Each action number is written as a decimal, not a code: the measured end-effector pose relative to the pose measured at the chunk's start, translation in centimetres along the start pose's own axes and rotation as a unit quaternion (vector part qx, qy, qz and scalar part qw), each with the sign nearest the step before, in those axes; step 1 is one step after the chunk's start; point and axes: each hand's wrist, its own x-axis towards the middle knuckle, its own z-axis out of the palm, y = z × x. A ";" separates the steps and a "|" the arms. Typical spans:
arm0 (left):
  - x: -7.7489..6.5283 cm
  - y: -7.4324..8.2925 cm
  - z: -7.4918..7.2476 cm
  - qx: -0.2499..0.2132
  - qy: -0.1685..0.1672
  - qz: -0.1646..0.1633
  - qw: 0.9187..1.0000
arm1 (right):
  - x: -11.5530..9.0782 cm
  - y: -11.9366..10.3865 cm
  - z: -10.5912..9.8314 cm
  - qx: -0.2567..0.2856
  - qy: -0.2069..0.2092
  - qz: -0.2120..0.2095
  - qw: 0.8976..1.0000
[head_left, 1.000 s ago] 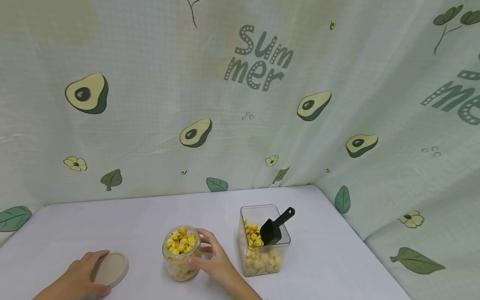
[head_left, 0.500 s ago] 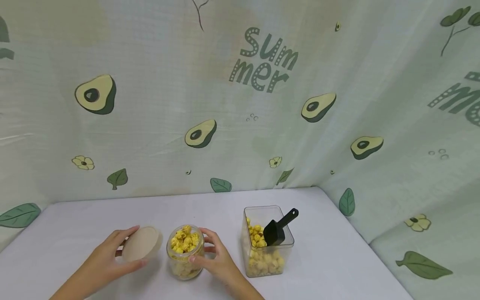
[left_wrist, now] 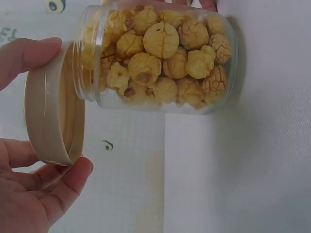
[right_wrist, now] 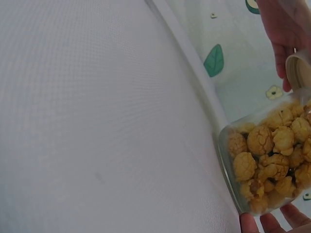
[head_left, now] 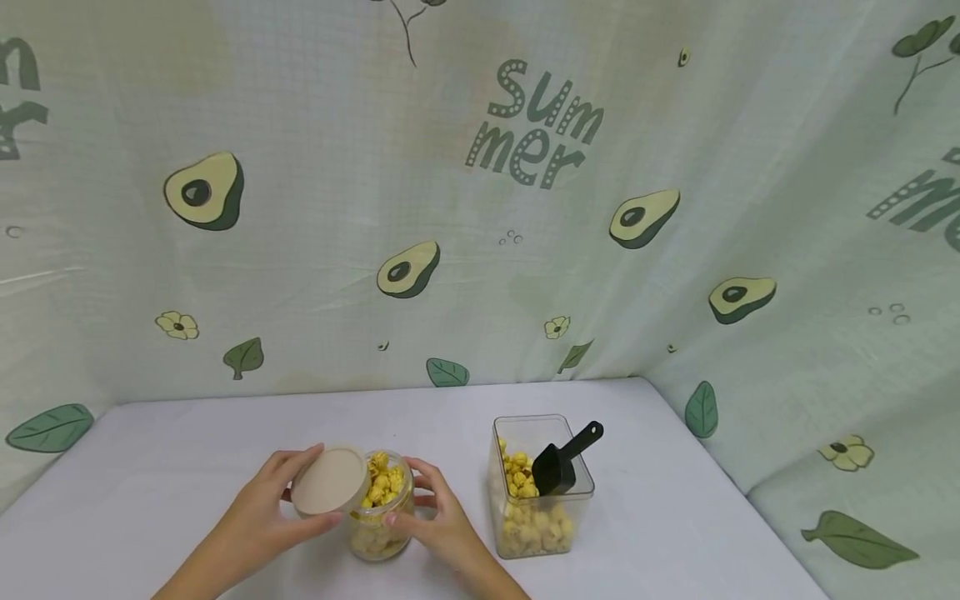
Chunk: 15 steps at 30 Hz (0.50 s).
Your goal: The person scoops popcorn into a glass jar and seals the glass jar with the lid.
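A clear round jar [head_left: 380, 540] full of yellow popcorn [head_left: 386, 481] stands upright on the white table. My right hand [head_left: 442, 522] holds it from the right side, thumb in front and fingers around the back. My left hand [head_left: 262, 517] grips a beige round lid [head_left: 330, 482] by its edge, tilted over the left part of the jar's mouth. In the left wrist view the lid's rim [left_wrist: 73, 107] is close against the jar's threaded neck [left_wrist: 90, 53]; whether they touch I cannot tell.
Right of the jar stands a clear square container [head_left: 534, 533] partly filled with popcorn, a black scoop [head_left: 555, 468] leaning in it. Behind the table [head_left: 225, 442] hangs a curtain [head_left: 315, 167] printed with avocados and leaves.
My left hand has lifted the lid off the table and carried it rightward to the jar's mouth. The right hand keeps its hold on the jar. The head view has shifted slightly.
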 end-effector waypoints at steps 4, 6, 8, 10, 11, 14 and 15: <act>0.3 0.1 0.4 -0.005 0.008 0.007 1.000 | 0.0 0.2 0.2 0.007 -0.005 0.000 1.000; 0.5 0.2 0.5 -0.010 0.006 0.007 1.000 | 0.1 0.2 0.2 0.011 -0.007 -0.001 1.000; 0.7 0.4 0.6 -0.016 0.003 0.006 1.000 | 0.1 0.3 0.2 0.011 -0.008 -0.004 1.000; 0.9 0.6 0.8 -0.023 -0.003 0.004 1.000 | 0.1 0.3 0.2 0.012 -0.007 -0.005 1.000; 1.0 0.7 0.8 -0.027 -0.006 0.002 1.000 | 0.1 0.2 0.2 0.010 -0.007 -0.006 1.000; 1.2 0.9 1.0 -0.041 -0.015 -0.001 0.999 | 0.1 0.2 0.2 0.010 -0.007 -0.009 1.000; 1.3 0.9 1.0 -0.045 -0.016 -0.001 0.999 | 0.1 0.2 0.2 0.010 -0.008 -0.009 1.000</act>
